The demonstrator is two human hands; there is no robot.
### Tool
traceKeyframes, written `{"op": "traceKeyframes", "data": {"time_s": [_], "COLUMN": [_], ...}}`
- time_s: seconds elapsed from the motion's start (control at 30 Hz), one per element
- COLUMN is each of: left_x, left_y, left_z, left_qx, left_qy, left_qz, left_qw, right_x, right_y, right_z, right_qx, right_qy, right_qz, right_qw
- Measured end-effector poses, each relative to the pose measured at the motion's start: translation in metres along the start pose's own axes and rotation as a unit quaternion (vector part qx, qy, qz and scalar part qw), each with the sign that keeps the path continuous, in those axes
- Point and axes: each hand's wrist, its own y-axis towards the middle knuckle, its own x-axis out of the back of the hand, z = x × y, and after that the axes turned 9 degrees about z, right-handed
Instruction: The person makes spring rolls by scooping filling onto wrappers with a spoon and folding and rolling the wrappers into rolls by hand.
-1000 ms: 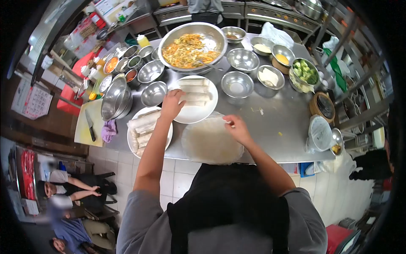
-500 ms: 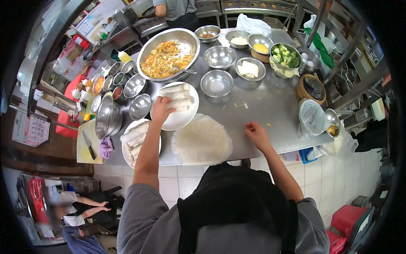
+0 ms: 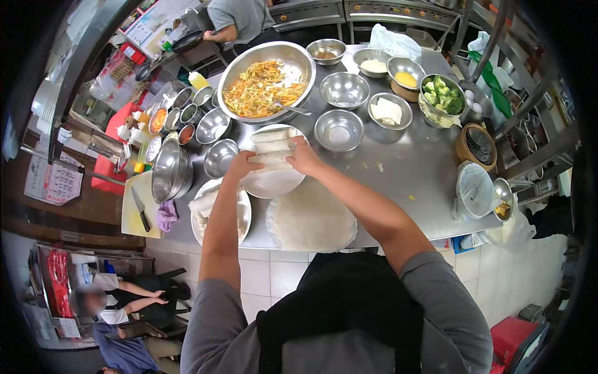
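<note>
Both my hands are at a white plate (image 3: pixel 274 187) of pale rolls. My left hand (image 3: pixel 244 165) has its fingers at the left end of the lowest roll (image 3: pixel 272 158), and my right hand (image 3: pixel 303 157) grips the right end of it. Other rolls lie just above it on the same plate. Round, pale wrappers (image 3: pixel 311 219) lie flat at the table's front edge, below the plate. More rolls fill a second white plate (image 3: pixel 247 219) at the left, partly behind my left forearm.
A big bowl of shredded filling (image 3: pixel 265 88) with a spoon stands behind the plate. Metal bowls (image 3: pixel 339 130) stand right of it. Farther right are broccoli (image 3: pixel 442 95) and a lined tub (image 3: pixel 473 190). A knife (image 3: pixel 140 209) lies on a board at left. A co-worker (image 3: pixel 240 22) stands beyond the table.
My right hand has moved left from over the bare tabletop to the roll's right end. My left hand has stayed at the rolls. The co-worker now shows holding a pan.
</note>
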Motion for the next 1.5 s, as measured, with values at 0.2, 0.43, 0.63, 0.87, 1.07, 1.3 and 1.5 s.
{"op": "traceKeyframes", "data": {"time_s": [0.2, 0.43, 0.63, 0.87, 1.07, 1.3, 1.5], "left_x": [0.004, 0.006, -0.001, 0.000, -0.003, -0.004, -0.006], "left_y": [-0.003, -0.009, -0.015, -0.021, -0.028, -0.026, -0.029], "left_z": [-0.019, -0.031, -0.028, -0.033, -0.037, -0.034, -0.042], "left_qx": [0.033, 0.026, -0.064, -0.061, -0.084, -0.076, 0.015], "left_qy": [0.057, 0.071, 0.030, 0.024, 0.017, 0.013, -0.123], "left_qz": [-0.007, 0.005, -0.015, 0.020, -0.008, -0.006, -0.003], "left_qw": [0.998, 0.997, 0.997, 0.998, 0.996, 0.997, 0.992], "right_x": [-0.017, -0.004, -0.009, -0.011, -0.013, -0.013, -0.020], "right_y": [0.014, 0.012, 0.009, 0.004, 0.001, 0.002, 0.012], "right_z": [-0.002, 0.010, 0.009, 0.014, 0.013, 0.005, -0.008], "right_qx": [-0.034, -0.094, -0.080, -0.041, -0.012, -0.039, -0.052], "right_qy": [-0.006, 0.035, 0.005, 0.033, 0.094, 0.121, 0.141], "right_qz": [-0.006, 0.041, 0.069, 0.044, 0.020, 0.067, 0.072], "right_qw": [0.999, 0.994, 0.994, 0.998, 0.995, 0.990, 0.986]}}
